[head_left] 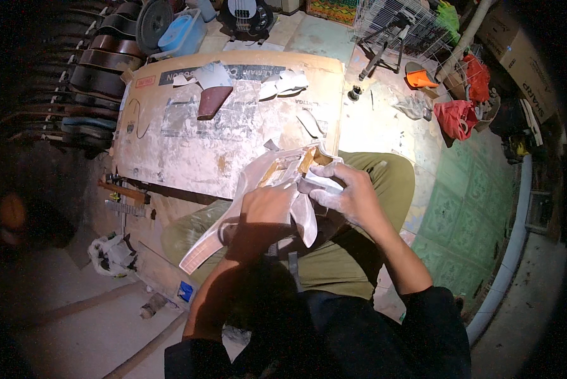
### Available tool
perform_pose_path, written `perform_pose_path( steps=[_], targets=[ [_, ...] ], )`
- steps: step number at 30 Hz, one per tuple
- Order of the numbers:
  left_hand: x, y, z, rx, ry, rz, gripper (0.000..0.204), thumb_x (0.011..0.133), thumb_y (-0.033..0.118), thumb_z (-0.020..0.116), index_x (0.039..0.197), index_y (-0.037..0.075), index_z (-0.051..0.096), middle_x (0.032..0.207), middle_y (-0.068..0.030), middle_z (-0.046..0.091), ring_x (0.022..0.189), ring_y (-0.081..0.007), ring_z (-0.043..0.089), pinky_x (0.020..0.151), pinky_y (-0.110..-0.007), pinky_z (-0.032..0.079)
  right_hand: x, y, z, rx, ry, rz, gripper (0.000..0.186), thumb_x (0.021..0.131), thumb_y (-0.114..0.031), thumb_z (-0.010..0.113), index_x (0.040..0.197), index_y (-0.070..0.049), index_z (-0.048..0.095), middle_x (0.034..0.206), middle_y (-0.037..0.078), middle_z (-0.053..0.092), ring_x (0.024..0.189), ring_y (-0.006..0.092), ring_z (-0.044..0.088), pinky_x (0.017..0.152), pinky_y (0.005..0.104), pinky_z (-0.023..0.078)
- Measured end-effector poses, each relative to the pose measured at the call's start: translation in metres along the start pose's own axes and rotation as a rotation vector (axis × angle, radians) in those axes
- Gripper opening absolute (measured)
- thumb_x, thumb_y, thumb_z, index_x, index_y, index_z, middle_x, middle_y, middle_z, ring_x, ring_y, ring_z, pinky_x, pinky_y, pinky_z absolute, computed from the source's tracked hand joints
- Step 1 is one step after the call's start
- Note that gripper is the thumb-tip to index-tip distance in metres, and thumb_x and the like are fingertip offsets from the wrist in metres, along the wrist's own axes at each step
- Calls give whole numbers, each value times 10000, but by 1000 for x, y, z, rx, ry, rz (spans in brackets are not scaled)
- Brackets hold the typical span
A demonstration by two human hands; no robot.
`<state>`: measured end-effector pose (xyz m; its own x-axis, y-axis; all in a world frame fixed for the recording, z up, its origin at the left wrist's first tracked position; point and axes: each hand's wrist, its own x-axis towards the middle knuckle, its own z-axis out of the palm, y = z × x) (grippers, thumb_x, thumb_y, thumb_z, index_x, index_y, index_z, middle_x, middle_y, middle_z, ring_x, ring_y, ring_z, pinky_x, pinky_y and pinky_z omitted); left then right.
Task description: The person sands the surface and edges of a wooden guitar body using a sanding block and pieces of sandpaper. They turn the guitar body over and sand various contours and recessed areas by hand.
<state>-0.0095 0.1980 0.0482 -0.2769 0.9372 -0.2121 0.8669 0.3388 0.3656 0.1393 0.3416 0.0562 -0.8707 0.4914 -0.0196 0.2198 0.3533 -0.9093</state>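
Note:
An electric guitar body (pixel 250 180), coated in pale dust, lies tilted across my lap. Bare wood shows in its cavities (pixel 307 159), and a curved horn (pixel 305 222) points toward me. My left hand (pixel 266 207) is closed over the body's near part, its fingertips partly hidden. On the right side of the body, my right hand (pixel 348 189), white with dust, has its fingers bent in a pinch. Under them is a small greyish piece (pixel 306 185) that looks like sandpaper, mostly covered by the fingers.
Dusty flattened cardboard (pixel 170 151) lies ahead, bearing a dark-red sandpaper piece (pixel 214 102) and curled pale scraps (pixel 285 84). Several guitar bodies (pixel 97 81) line the left. A small tripod (pixel 384 50), a wire cage (pixel 375 19) and a red bag (pixel 455 119) are at the far right.

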Motion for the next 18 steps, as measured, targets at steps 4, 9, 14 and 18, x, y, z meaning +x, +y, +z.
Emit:
perform_pose_path(
  steps=[4,9,14,18],
  targets=[
    [-8,-4,3,-116,36,18,242,647,271,741,766,70,677,716,-181,659,725,-383,670,671,-482,521,-16,-29,-3,163,-153,-17,362,765,-172,813,1051,11,685,993,170,713,931,223,702,818,317,519],
    [0,3,-2,37,-175,-34,224,657,270,733,734,63,692,718,-192,664,727,-375,678,653,-472,525,-3,-7,-6,-10,-58,50,402,731,-174,848,1051,7,686,1043,136,723,929,198,695,812,295,521],
    [0,1,0,-10,-66,-29,209,654,245,731,710,47,698,705,-194,661,722,-361,687,644,-460,531,-10,12,13,96,65,66,367,772,-159,808,1091,-23,690,1056,147,701,933,263,665,843,346,504],
    [5,11,5,94,-107,-31,120,618,139,723,678,39,697,707,-202,662,715,-361,687,645,-456,537,6,57,3,-441,485,-97,292,780,-151,769,1044,-47,699,1023,141,692,901,292,630,821,406,465]
  ],
)
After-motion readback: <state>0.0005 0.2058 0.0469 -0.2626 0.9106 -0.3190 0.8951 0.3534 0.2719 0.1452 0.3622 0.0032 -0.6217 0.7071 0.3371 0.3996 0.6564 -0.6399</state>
